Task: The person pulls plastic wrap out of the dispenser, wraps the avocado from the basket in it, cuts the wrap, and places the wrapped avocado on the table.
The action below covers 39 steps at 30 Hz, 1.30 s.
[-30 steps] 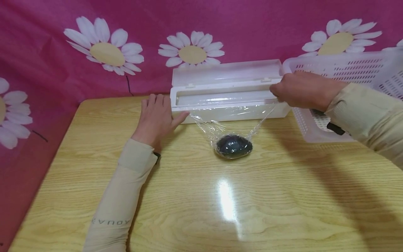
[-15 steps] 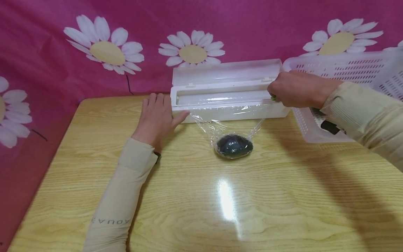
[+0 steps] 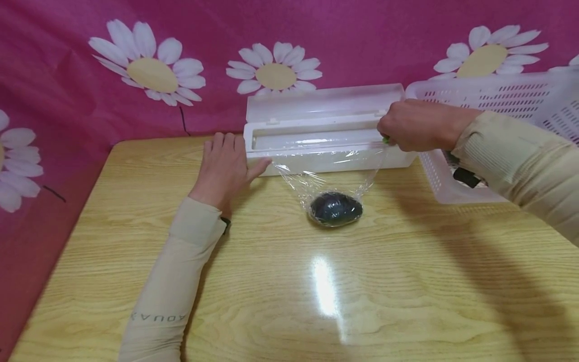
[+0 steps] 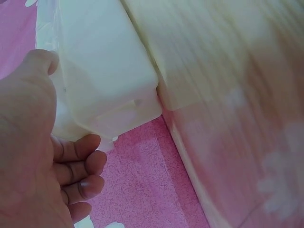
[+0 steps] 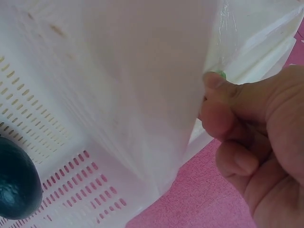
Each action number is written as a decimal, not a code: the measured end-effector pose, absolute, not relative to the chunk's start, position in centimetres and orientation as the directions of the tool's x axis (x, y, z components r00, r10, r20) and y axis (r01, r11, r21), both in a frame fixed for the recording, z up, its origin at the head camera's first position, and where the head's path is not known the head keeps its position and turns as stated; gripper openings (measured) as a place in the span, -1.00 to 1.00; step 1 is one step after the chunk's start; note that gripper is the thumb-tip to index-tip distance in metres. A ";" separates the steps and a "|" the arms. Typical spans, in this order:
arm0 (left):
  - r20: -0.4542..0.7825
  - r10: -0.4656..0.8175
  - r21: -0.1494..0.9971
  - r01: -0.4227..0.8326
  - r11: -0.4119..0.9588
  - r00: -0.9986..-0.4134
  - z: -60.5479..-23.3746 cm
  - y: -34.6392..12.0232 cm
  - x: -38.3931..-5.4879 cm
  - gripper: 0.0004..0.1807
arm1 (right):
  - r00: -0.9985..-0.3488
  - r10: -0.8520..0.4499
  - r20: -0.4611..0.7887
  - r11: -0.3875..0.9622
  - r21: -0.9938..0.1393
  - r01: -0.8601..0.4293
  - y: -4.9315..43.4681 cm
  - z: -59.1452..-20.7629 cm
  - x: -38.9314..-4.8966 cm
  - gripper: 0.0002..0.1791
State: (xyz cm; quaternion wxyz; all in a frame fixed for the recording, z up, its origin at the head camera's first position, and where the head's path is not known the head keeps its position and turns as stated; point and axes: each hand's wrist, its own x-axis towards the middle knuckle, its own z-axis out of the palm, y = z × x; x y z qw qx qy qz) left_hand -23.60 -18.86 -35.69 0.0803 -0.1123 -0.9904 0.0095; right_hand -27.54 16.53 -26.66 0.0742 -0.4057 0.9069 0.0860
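A white cling film dispenser (image 3: 325, 163) stands at the back of the table, its lid (image 3: 325, 103) raised. My left hand (image 3: 222, 171) holds its left end, thumb over the front edge and fingers by the end face. At its right part my right hand (image 3: 418, 124) pinches a small green slide cutter (image 5: 221, 74), mostly hidden by the fingers. Clear cling film (image 3: 312, 183) runs from the dispenser's front down to a dark green, avocado-shaped fruit (image 3: 336, 208). The film covers this fruit, which lies on the table in front of the dispenser.
A white perforated basket (image 3: 511, 95) stands at the right, close to the dispenser. Inside it lies another dark green fruit (image 5: 16, 180). A pink cloth (image 3: 217, 30) with daisies hangs behind the wooden table (image 3: 271, 286).
My right hand has slid a little left along the dispenser, and the green cutter has come into view. The film's right edge has slackened and drawn inward. My left hand stays in place.
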 end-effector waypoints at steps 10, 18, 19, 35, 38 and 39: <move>0.170 0.220 -0.030 0.218 0.975 -0.961 -35.7 -18.9 -23.6 -0.21 | -0.650 -0.726 -0.225 0.648 0.093 -0.756 15.7 -26.6 -27.8 -0.96; 0.156 0.217 -0.039 0.213 0.976 -0.964 -35.7 -18.9 -23.8 -0.22 | -0.654 -0.715 -0.247 0.652 0.104 -0.751 15.2 -26.4 -27.8 -0.95; 0.155 0.217 -0.039 0.213 0.976 -0.964 -35.7 -18.9 -23.8 -0.22 | -0.656 -0.711 -0.252 0.654 0.104 -0.749 15.1 -26.3 -27.8 -0.94; 0.161 0.220 -0.039 0.216 0.976 -0.962 -35.7 -18.7 -23.7 -0.23 | -0.664 -0.674 -0.324 0.667 0.121 -0.735 14.0 -26.1 -28.2 -0.88; 0.161 0.220 -0.041 0.216 0.976 -0.962 -35.7 -18.7 -23.7 -0.23 | -0.660 -0.684 -0.311 0.665 0.108 -0.739 13.9 -26.2 -28.1 -0.89; 0.161 0.219 -0.041 0.215 0.976 -0.962 -35.7 -18.7 -23.7 -0.23 | -0.656 -0.692 -0.302 0.661 0.101 -0.744 13.8 -26.2 -28.1 -0.90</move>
